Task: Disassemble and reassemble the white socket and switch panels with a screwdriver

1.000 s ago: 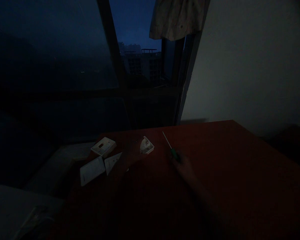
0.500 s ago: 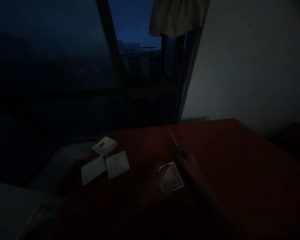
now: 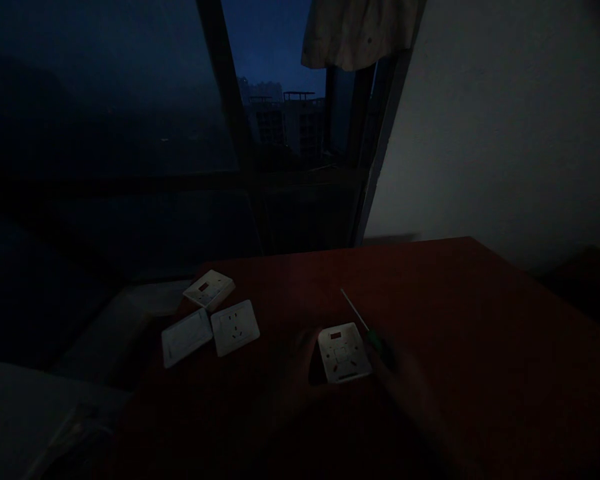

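A white plastic socket back box [image 3: 346,355] lies on the red-brown table in front of me, its slots and holes facing up. My left hand [image 3: 300,373] is at its left edge, thumb and fingers spread apart in a curve by its corners; whether the fingertips touch it is too dark to tell. To the right of the box, my right hand [image 3: 403,377] is closed around a screwdriver [image 3: 375,339] with a green handle. Its thin metal shaft points up and left, past the box's far right corner, with the tip above or on the table.
At the table's left lie a socket faceplate [image 3: 235,328], a plain white plate [image 3: 187,338] and another white back box [image 3: 210,290]. Behind the table [image 3: 430,267] stands a dark window [image 3: 305,213]; a pale wall [image 3: 490,133] rises at the right. The room is very dim.
My left fingers have drawn back off the box's top to its left side, and the box has turned slightly. My right hand and the screwdriver have come down and to the right.
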`<state>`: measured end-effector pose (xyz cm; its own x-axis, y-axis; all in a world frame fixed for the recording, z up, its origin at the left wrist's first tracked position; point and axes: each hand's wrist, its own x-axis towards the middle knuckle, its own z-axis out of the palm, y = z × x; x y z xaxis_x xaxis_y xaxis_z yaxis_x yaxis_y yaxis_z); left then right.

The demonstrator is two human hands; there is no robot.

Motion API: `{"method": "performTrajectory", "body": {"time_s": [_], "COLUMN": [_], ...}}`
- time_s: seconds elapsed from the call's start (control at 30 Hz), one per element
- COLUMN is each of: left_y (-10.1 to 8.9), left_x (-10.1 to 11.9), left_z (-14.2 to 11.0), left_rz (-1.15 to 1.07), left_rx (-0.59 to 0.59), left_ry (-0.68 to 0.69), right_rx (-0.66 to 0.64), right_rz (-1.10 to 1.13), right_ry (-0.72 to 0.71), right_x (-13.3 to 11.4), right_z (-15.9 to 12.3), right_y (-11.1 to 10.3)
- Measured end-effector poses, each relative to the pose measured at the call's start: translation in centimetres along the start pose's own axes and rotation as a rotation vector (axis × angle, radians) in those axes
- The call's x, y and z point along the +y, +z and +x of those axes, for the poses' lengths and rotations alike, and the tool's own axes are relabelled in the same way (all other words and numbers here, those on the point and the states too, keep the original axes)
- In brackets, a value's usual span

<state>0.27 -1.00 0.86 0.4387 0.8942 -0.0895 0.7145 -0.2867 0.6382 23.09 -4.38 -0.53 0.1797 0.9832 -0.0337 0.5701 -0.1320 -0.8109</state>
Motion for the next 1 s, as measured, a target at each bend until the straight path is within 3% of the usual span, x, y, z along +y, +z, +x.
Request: {"method": "performTrajectory", "body": {"time_s": [0.13, 0.23, 0.33, 0.47, 0.6, 0.77, 1.0], "left_y": [0.6, -0.1, -2.9, -8.1, -10.8, -10.6, -10.3], "left_x": [0.3, 0.0, -1.2, -4.5, -8.0, -9.6, -7.1], "left_z": [0.2, 0.1, -0.1, -0.3, -0.5, -0.2, 0.5], "left_rz": [-0.008, 0.007, 0.105, 0.371, 0.535, 0.546, 0.441], "left_rx": [-0.032, -0.027, 0.062, 0.311, 0.308, 0.222, 0.255], "left_ry": [0.004, -0.018, -0.023, 0.020, 0.064, 0.057, -0.077], "right_rx": [0.023, 0.032, 0.035, 0.022, 0.043, 0.045, 0.030], "right_rz": [-0.047, -0.038, -0.017, -0.004, -0.015, -0.014, -0.081], "right_ry": [0.020, 0.024, 0.026, 0.037, 0.030, 0.039, 0.014], "right_x": [1.0, 1.4, 1.3, 1.3, 1.5, 1.5, 0.6], "right_z": [-1.2, -1.1, -0.9, -1.0, -1.0, -1.2, -1.2], "right_y": [0.1, 0.2, 0.2, 0.2, 0.4, 0.4, 0.4]}}
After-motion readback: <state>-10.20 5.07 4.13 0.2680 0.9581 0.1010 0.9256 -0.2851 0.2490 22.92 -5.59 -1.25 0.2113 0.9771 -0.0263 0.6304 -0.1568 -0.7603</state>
